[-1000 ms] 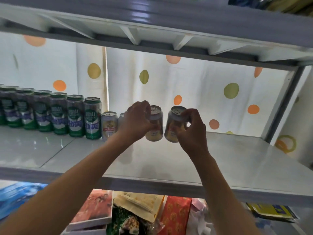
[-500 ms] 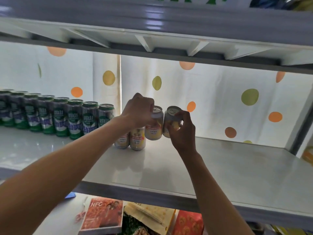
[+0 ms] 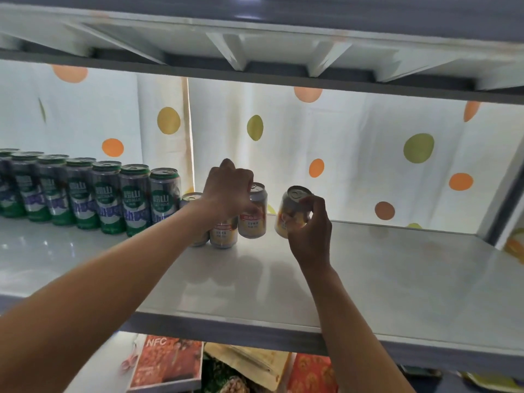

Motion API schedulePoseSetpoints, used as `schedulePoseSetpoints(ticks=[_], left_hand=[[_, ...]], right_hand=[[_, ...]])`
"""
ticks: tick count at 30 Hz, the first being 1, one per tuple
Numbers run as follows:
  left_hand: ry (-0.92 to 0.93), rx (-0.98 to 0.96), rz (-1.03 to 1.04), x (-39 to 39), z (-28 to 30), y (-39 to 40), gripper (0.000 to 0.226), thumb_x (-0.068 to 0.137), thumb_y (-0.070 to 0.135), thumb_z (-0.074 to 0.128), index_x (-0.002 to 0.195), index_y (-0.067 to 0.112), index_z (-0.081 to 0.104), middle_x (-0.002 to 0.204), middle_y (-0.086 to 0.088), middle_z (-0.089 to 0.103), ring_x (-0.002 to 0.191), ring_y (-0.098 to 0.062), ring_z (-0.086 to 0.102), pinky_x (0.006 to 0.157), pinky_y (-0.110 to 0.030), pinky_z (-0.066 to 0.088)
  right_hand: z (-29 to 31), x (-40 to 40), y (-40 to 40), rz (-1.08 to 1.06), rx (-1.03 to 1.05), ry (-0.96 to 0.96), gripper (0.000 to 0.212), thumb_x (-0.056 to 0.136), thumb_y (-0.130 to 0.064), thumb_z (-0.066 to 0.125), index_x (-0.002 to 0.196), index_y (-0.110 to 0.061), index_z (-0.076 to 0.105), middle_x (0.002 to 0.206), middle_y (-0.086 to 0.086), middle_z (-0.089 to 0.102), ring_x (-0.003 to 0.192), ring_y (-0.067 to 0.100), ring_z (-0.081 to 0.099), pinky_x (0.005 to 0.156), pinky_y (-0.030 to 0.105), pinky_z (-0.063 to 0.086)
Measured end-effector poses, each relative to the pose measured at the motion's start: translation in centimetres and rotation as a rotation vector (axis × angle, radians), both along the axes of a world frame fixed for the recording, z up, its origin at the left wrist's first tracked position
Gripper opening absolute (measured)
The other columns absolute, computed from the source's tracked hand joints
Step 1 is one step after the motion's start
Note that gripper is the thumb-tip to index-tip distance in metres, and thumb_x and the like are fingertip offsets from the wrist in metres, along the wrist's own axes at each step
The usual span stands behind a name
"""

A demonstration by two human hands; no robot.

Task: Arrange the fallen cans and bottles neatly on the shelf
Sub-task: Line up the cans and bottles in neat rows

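White shelf (image 3: pixel 397 279) — tall green cans (image 3: pixel 136 202) rowed, short yellow cans (image 3: pixel 224 234) beside.

We find open shelf (image 3: pixel 397 273) toward three o'clock; green cans (image 3: pixel 107 197) crowd it at nine o'clock.
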State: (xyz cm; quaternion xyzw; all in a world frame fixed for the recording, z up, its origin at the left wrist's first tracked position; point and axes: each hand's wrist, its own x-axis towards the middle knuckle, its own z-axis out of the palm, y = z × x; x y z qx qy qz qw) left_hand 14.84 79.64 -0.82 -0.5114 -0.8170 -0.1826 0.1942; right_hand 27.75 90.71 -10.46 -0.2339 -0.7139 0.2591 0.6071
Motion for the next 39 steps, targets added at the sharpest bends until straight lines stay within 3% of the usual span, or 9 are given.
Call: schedulePoseSetpoints(ticks=[6, 11, 15, 17, 20, 25, 30, 33, 39], left_hand=[[0.071, -0.064, -0.017, 0.0, -1.7, 0.9, 0.049, 0.065, 0.050, 0.078, 0.093, 0.017, 0.056, 0.076, 0.003, 0.040, 0.099, -0.023, 0.047, 0.076, -0.032, 0.036], [0.071, -0.090, -0.018, -0.4, -3.0, 1.4, 0.052, 0.066, 0.051, 0.079, 0.097, 0.014, 0.058, 0.073, 0.006, 0.027, 0.099, -0.024, 0.047, 0.079, -0.033, 0.039], [0.056, -0.080, -0.020, -0.6, -3.3, 1.6, 0.051, 0.065, 0.050, 0.080, 0.093, 0.014, 0.056, 0.073, 0.007, 0.028, 0.095, -0.024, 0.049, 0.078, -0.036, 0.043], [0.017, -0.073, -0.023, -0.5, -3.3, 1.8, 0.051, 0.065, 0.047, 0.081, 0.091, 0.014, 0.053, 0.074, 0.006, 0.030, 0.089, -0.024, 0.050, 0.075, -0.036, 0.044], [-0.068, -0.013, -0.041, -1.1, -4.2, 2.1, 0.047, 0.064, 0.040, 0.081, 0.090, 0.015, 0.050, 0.075, 0.002, 0.039, 0.083, -0.026, 0.054, 0.065, -0.033, 0.039], [-0.038, 0.022, -0.043, -2.0, -5.5, 2.0, 0.051, 0.070, 0.042, 0.078, 0.100, 0.014, 0.048, 0.088, -0.008, 0.056, 0.082, -0.028, 0.056, 0.067, -0.034, 0.041], [-0.005, 0.088, -0.052, -2.0, -6.1, 1.6, 0.052, 0.069, 0.045, 0.078, 0.100, 0.014, 0.049, 0.089, -0.006, 0.062, 0.082, -0.028, 0.059, 0.066, -0.033, 0.035], [0.001, 0.138, -0.044, -1.7, -6.6, 1.3, 0.054, 0.068, 0.047, 0.078, 0.099, 0.014, 0.049, 0.087, -0.004, 0.063, 0.082, -0.029, 0.058, 0.066, -0.031, 0.030], [-0.037, 0.221, -0.063, -1.5, -7.8, 1.3, 0.053, 0.068, 0.047, 0.080, 0.101, 0.016, 0.050, 0.094, -0.001, 0.060, 0.095, -0.025, 0.054, 0.082, -0.033, 0.033]], right_hand=[[-0.3, 0.3, 0.0, 0.037, -0.001, -0.053, 0.045, 0.074, -0.008, 0.077, 0.112, -0.019, 0.055, 0.108, -0.008, 0.064, 0.094, 0.007, 0.056, 0.081, 0.014, 0.040], [-0.5, 0.1, 0.0, 0.062, -0.030, -0.071, 0.046, 0.077, -0.008, 0.076, 0.114, -0.021, 0.052, 0.110, -0.011, 0.061, 0.097, 0.006, 0.056, 0.082, 0.013, 0.040], [-0.5, -0.1, -0.2, 0.089, 0.019, -0.091, 0.046, 0.076, -0.004, 0.073, 0.113, -0.024, 0.052, 0.107, -0.014, 0.058, 0.095, 0.001, 0.053, 0.078, 0.000, 0.034], [-0.5, -0.2, -0.2, 0.096, 0.035, -0.125, 0.044, 0.076, -0.005, 0.072, 0.113, -0.020, 0.053, 0.108, -0.010, 0.060, 0.094, 0.003, 0.053, 0.078, 0.005, 0.038], [-0.9, -0.4, -0.1, 0.104, 0.035, -0.178, 0.043, 0.077, -0.010, 0.071, 0.115, -0.017, 0.053, 0.111, -0.004, 0.062, 0.095, 0.013, 0.058, 0.079, 0.023, 0.046], [-1.2, -0.7, 0.0, 0.117, 0.014, -0.231, 0.041, 0.077, -0.011, 0.068, 0.113, -0.021, 0.051, 0.111, -0.006, 0.061, 0.096, 0.015, 0.058, 0.081, 0.033, 0.051], [-1.4, -0.8, 0.3, 0.099, 0.005, -0.294, 0.042, 0.079, -0.011, 0.068, 0.113, -0.024, 0.049, 0.111, -0.004, 0.062, 0.095, 0.016, 0.059, 0.082, 0.034, 0.052], [-1.4, -0.8, 0.5, 0.092, -0.005, -0.309, 0.042, 0.078, -0.012, 0.070, 0.112, -0.024, 0.049, 0.110, -0.005, 0.061, 0.094, 0.012, 0.057, 0.081, 0.026, 0.048], [-1.5, -0.9, 0.6, 0.075, 0.015, -0.318, 0.041, 0.078, -0.014, 0.071, 0.112, -0.022, 0.050, 0.114, -0.006, 0.059, 0.093, 0.008, 0.054, 0.078, 0.020, 0.042]])
